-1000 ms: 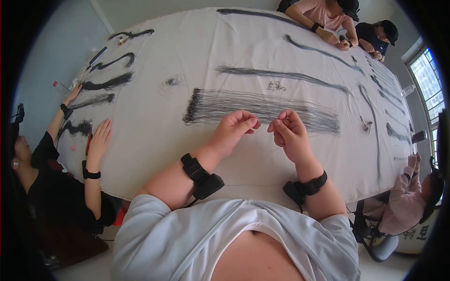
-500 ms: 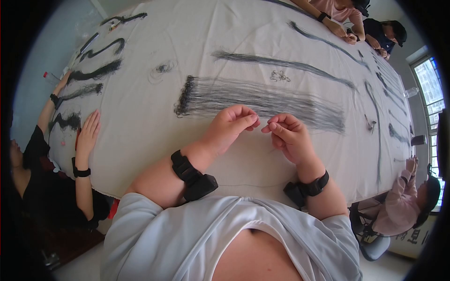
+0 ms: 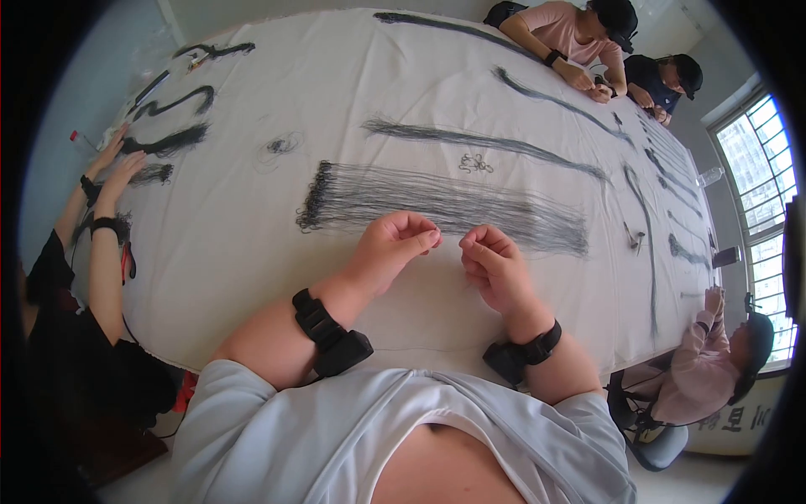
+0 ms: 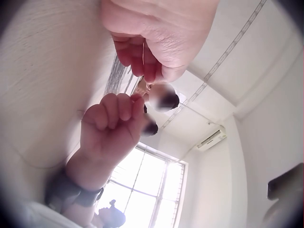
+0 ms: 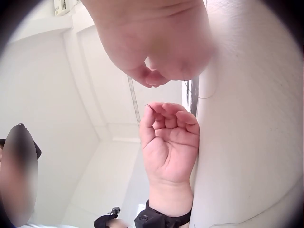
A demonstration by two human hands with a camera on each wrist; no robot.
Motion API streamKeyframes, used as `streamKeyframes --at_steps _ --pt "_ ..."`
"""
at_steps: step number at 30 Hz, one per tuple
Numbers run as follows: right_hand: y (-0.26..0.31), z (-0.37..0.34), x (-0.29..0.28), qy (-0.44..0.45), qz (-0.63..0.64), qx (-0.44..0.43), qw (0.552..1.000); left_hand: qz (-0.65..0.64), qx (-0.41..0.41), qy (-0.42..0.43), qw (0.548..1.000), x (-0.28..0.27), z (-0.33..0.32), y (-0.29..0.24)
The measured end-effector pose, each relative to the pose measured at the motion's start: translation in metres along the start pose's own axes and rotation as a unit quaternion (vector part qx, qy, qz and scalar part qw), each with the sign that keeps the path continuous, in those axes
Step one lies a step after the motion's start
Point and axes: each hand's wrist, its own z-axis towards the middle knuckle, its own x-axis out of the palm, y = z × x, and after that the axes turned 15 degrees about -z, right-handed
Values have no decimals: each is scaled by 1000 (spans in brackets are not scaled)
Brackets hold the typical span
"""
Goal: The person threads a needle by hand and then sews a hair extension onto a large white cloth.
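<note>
Both hands are raised close together over the near side of a wide sheet of dark hair strands (image 3: pixel 453 202) in the head view. My left hand (image 3: pixel 393 252) pinches with thumb and index fingertip; a very fine hair strand (image 4: pixel 144 52) shows against its curled fingers in the left wrist view. Facing it across a small gap, my right hand (image 3: pixel 499 273) pinches the same way, its other fingers curled in. A thin dark strand curves out beneath the right hand (image 5: pixel 161 42) in the right wrist view. The strand between the fingertips is too fine to follow.
A white cloth (image 3: pixel 403 328) covers the table. Beyond the sheet lie a long hair bundle (image 3: pixel 487 147), a small pile of curled rings (image 3: pixel 476 163) and a loose hair tangle (image 3: pixel 280 147). A person at left reaches over hair bundles (image 3: pixel 172 139); others sit at right and far right.
The head view has shifted, while my hands keep their pinches; their fingertips drew closer, then parted slightly. The left person's nearer hand has moved from the bare cloth up to the hair bundles.
</note>
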Motion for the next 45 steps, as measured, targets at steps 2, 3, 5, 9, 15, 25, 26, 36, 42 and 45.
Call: streamKeyframes --at_steps 2,3,5,9,15,25,26,36,42,45 --pt "0 1 0 -3 -4 -11 1000 -5 5 3 1000 0 3 1" --pt "0 1 1 -6 -7 -12 1000 -9 2 2 1000 -1 3 2" --pt "-2 1 2 -12 -13 -19 1000 -12 -3 -1 1000 0 3 2" --pt "0 -1 5 -20 -8 -33 999 -17 -6 5 1000 0 3 1" --pt "14 -4 24 -54 39 -47 997 -25 -19 -14 999 2 3 -2" --pt "-11 1 24 -89 -26 -83 992 -40 -26 -4 999 0 0 -3" --pt "-11 0 22 -88 -29 -82 992 -36 -21 -7 999 0 0 -4" --pt "-13 -3 20 -65 -72 -85 992 -40 -14 10 999 1 -1 -2" --pt "-14 -2 20 -75 -91 -86 989 4 -46 16 999 1 -1 -3" --pt "-14 -3 20 -83 -101 -95 987 16 -59 15 998 2 -1 -4"
